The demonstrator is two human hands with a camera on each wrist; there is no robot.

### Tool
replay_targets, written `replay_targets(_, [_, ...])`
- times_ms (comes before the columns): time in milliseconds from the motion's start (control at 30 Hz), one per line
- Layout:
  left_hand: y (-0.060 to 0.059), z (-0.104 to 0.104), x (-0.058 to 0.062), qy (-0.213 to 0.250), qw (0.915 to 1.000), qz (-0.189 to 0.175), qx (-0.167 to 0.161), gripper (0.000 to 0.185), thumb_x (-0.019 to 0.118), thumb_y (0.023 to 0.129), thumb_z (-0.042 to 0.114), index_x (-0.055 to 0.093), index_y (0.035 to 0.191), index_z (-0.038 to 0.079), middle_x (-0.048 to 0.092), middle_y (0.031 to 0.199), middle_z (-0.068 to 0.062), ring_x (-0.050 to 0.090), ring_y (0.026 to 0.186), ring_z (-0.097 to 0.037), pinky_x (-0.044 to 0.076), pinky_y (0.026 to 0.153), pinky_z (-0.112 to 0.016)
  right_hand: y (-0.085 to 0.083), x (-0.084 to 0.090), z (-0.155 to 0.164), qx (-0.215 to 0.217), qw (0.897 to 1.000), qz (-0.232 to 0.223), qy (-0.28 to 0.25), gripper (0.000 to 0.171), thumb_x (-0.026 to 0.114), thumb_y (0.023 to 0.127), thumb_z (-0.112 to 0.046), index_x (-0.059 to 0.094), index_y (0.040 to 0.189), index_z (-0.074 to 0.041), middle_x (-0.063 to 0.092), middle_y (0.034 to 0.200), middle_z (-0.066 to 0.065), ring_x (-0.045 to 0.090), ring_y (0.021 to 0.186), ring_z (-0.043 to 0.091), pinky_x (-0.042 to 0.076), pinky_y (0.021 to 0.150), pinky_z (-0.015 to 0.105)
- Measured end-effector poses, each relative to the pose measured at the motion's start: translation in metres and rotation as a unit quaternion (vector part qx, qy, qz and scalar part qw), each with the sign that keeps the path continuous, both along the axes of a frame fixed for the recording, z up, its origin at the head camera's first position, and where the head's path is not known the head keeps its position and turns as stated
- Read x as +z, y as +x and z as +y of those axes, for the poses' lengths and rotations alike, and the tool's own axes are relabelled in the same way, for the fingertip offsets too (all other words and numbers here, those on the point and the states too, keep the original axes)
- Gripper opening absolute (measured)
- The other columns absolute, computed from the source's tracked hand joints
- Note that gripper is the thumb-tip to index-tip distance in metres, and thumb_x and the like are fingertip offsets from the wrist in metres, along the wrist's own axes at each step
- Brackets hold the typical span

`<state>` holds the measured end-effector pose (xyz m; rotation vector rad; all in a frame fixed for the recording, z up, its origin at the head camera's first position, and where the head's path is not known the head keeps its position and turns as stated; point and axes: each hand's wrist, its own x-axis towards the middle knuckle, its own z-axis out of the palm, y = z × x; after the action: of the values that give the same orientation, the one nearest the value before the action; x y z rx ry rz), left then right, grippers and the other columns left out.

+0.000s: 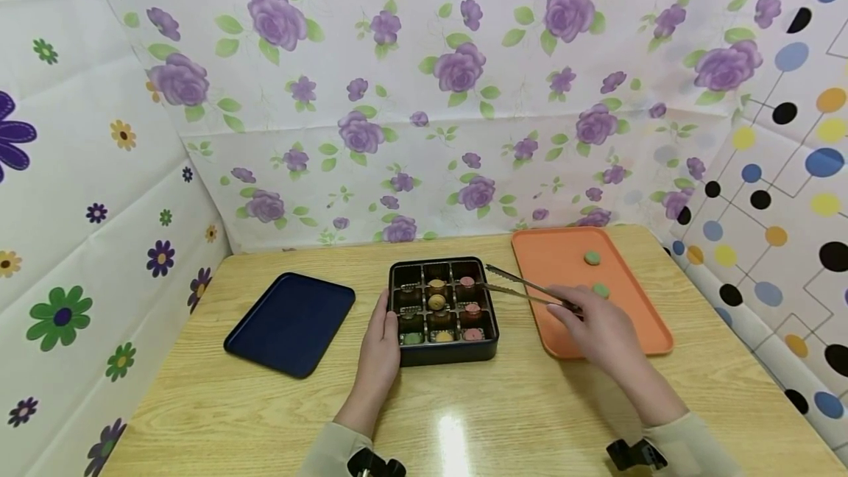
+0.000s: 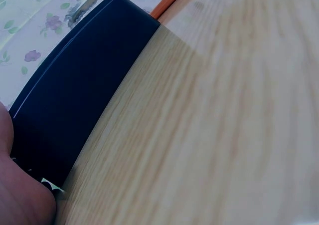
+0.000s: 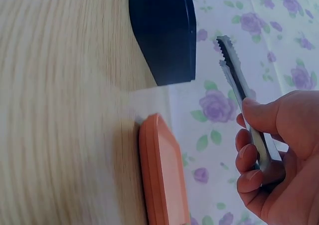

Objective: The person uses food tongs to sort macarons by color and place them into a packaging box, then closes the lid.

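Note:
A black box with a gridded insert holds several small macarons, among them a pink macaron, a tan macaron and a green macaron. Against the box's left side rests my left hand, its fingers lying along the wall. My right hand grips metal tongs over the orange tray. The tongs' tips stand apart at the box's right rim, with nothing between them. In the right wrist view, the thumb and curled fingers hold the tongs.
Two green macarons lie apart on the orange tray. A dark blue lid-like tray lies left of the box on the wooden table. Flowered cloth hangs behind the table's back edge.

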<state>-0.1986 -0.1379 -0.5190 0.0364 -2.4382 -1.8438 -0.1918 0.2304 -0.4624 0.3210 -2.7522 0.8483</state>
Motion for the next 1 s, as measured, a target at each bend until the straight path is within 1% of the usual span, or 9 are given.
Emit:
replay_targets(100, [0.000,0.000,0.000,0.001,1.0000,0.000,-0.001,0.057,0.032,0.124,0.032,0.019,0.179,0.022,0.019,0.183,-0.006,0.019,0.167,-0.035,0.021,0.132,-0.063,0.003,0.000,0.006,-0.006,1.000,-0.001,-0.005,0.038,0.071,0.112,-0.033,0.074,0.146,-0.017,0.071,0.108,0.001,0.071,0.092,0.024,0.049,0.063,0.037])
replay_targets(267, [0.000,0.000,0.000,0.001,1.0000,0.002,0.002,0.057,0.032,0.124,0.032,0.020,0.179,0.022,0.019,0.183,-0.006,0.020,0.167,-0.035,0.022,0.132,-0.063,0.005,-0.002,0.015,-0.011,1.000,0.006,-0.011,0.039,0.073,0.111,-0.028,0.073,0.146,-0.012,0.071,0.107,0.003,0.074,0.096,0.030,0.056,0.067,0.043])
replay_targets(533, [0.001,0.000,0.001,0.002,1.0000,-0.001,0.002,0.057,0.032,0.124,0.031,0.019,0.179,0.022,0.019,0.183,-0.006,0.019,0.167,-0.035,0.021,0.132,-0.063,0.006,-0.004,0.035,-0.021,1.000,0.005,-0.006,0.039,0.071,0.112,-0.028,0.072,0.146,-0.008,0.075,0.113,0.012,0.074,0.098,0.034,0.057,0.069,0.046])
replay_targets(633, [0.000,0.000,0.001,0.001,1.0000,-0.001,0.001,0.057,0.032,0.124,0.030,0.019,0.179,0.021,0.019,0.183,-0.006,0.018,0.167,-0.035,0.021,0.132,-0.063,0.006,-0.003,0.043,-0.027,1.000,0.003,-0.002,0.040,0.071,0.112,-0.029,0.072,0.146,-0.007,0.075,0.115,0.016,0.073,0.099,0.036,0.058,0.070,0.050])
replay_targets(800, [0.000,-0.001,0.000,0.001,1.0000,-0.001,-0.001,0.057,0.032,0.125,0.031,0.019,0.179,0.021,0.019,0.183,-0.006,0.018,0.167,-0.035,0.021,0.132,-0.064,0.006,-0.005,0.053,-0.042,0.999,-0.003,0.009,0.043,0.070,0.113,-0.031,0.070,0.148,-0.006,0.075,0.125,0.022,0.074,0.105,0.042,0.059,0.075,0.058])
replay_targets(1000, [0.000,-0.001,0.001,0.004,1.0000,0.000,0.000,0.057,0.032,0.124,0.031,0.020,0.179,0.022,0.019,0.183,-0.007,0.019,0.167,-0.036,0.022,0.132,-0.064,0.006,-0.007,0.065,-0.061,0.998,-0.017,0.008,0.045,0.066,0.114,-0.035,0.069,0.150,-0.007,0.074,0.128,0.025,0.073,0.110,0.046,0.058,0.080,0.063])
